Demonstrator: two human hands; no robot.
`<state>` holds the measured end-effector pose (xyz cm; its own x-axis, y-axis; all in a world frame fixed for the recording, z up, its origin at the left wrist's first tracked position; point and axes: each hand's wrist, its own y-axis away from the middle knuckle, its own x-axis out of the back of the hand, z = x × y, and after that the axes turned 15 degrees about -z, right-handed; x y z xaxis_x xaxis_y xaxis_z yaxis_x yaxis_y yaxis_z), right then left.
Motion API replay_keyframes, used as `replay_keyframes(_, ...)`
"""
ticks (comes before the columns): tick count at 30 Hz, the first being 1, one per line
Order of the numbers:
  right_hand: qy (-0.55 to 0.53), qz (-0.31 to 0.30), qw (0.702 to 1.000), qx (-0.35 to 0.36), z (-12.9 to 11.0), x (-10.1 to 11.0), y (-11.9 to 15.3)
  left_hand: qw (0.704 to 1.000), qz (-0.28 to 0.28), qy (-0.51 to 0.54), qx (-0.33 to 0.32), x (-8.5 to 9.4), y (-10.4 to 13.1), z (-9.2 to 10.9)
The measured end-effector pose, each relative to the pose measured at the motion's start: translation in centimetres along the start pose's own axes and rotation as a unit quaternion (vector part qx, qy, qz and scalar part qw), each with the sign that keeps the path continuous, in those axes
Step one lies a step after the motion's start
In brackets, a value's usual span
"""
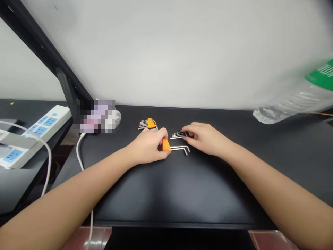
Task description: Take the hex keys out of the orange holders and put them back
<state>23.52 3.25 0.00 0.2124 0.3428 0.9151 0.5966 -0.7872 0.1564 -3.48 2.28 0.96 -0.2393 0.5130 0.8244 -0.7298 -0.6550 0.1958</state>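
Note:
My left hand (148,145) is closed around an orange hex key holder (166,145), thumb at its near edge and fingers over the far side. Two L-shaped hex keys (179,148) stick out of this holder to the right, their short bent ends pointing toward me. Several loose hex keys (177,135) lie fanned out on the black table just beyond them. My right hand (201,137) pinches at their right ends with thumb and forefinger, which partly hide them. Behind my left hand lies a second orange holder (151,123), filled with several hex keys.
A white power strip (58,113) with blue sockets and a white cable (78,151) are at the left. A blurred-out item (96,116) sits by a black frame (47,52). A clear plastic bottle (286,104) lies at the back right, near the pale wall (182,52).

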Motion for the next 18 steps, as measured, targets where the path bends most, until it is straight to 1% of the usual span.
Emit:
replay_keyframes(4, -0.006, -0.008, 1.000, 0.010, 0.2, 0.7, 0.2, 1.000, -0.001, 0.005, 0.000, 0.1, 0.1, 0.1)
replay_keyframes(8, -0.031, -0.001, 1.000, 0.008, 1.0, 1.1, 0.1, 1.000, -0.003, 0.007, 0.001, 0.1, 0.1, 0.0)
replay_keyframes(11, -0.060, -0.001, 0.998, -0.005, 1.7, 0.9, 0.0, 1.000, -0.003, 0.004, 0.002, 0.1, 0.1, 0.0)
replay_keyframes(13, -0.071, 0.012, 0.997, -0.015, 2.0, 0.7, -0.1, 1.000, 0.000, 0.000, 0.003, 0.1, 0.1, 0.1)
replay_keyframes(16, -0.059, 0.028, 0.998, -0.010, 2.1, 0.3, -0.3, 1.000, 0.003, -0.002, 0.002, 0.1, 0.1, 0.1)
replay_keyframes(18, -0.046, 0.022, 0.999, -0.001, 2.0, 0.3, -0.4, 1.000, 0.003, 0.000, 0.000, 0.2, 0.1, 0.2)
